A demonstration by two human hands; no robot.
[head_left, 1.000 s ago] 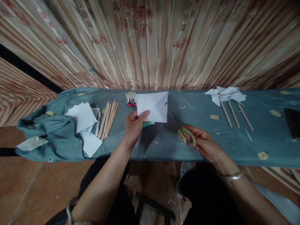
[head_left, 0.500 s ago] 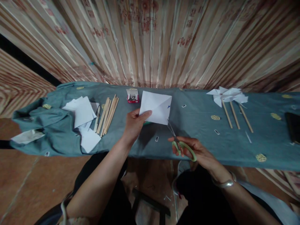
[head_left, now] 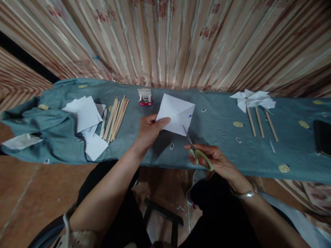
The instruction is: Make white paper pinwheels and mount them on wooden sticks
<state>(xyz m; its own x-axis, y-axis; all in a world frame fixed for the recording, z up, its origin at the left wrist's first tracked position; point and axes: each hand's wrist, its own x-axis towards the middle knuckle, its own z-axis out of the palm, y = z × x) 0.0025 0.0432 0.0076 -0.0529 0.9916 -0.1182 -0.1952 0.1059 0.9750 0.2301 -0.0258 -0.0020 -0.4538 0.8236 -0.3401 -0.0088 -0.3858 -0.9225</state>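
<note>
My left hand [head_left: 152, 129] pinches the left edge of a white paper square [head_left: 174, 110], thumb on top. Crease lines cross the square, and a small blue mark shows near its right edge. In my right hand [head_left: 207, 156] is a pair of scissors [head_left: 194, 151] with light green handles, fingers through the loops. The scissor blades reach over the lower right part of the paper; whether they are cutting into it I cannot tell.
On the cloth-covered table [head_left: 219, 151] lie paper sheets [head_left: 88, 113], a white pen-like stick [head_left: 103, 123], several wooden sticks [head_left: 117, 119] and a red box of metal pieces [head_left: 145, 97]. Paper pinwheels [head_left: 254, 100] on sticks lie right, near a dark object [head_left: 322, 137]. Behind hangs a curtain [head_left: 165, 44].
The paper has turned slightly clockwise in my left hand. The scissor blades have moved from the paper's lower corner further over it. The whole view has shifted a little.
</note>
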